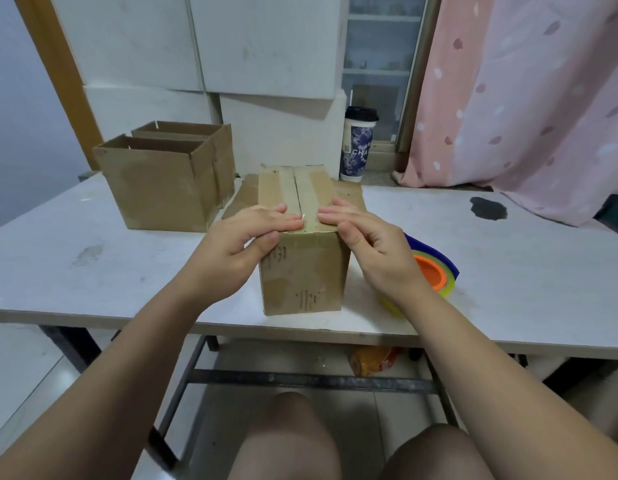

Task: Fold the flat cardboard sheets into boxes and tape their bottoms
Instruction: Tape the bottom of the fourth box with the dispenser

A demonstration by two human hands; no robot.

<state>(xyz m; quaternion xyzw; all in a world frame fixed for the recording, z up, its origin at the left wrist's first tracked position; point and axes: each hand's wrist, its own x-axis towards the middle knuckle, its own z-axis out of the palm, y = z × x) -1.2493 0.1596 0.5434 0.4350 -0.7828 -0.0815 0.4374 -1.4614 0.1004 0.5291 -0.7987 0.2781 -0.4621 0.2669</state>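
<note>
The tall paper cup (356, 147) with the dark lid, standing at the far edge of the tabletop (508, 271), carries pale lettering on its blue patterned band: the letters "CHA" can be made out, with smaller print above them too blurred to read. The near face of the cardboard box (302, 271) bears dark stamped marks, one group near the top and one near the bottom, neither of them legible.

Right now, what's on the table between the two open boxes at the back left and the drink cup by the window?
In the head view, the upturned box under both hands, and a flat cardboard sheet behind it, lie between the open boxes and the cup.
</note>
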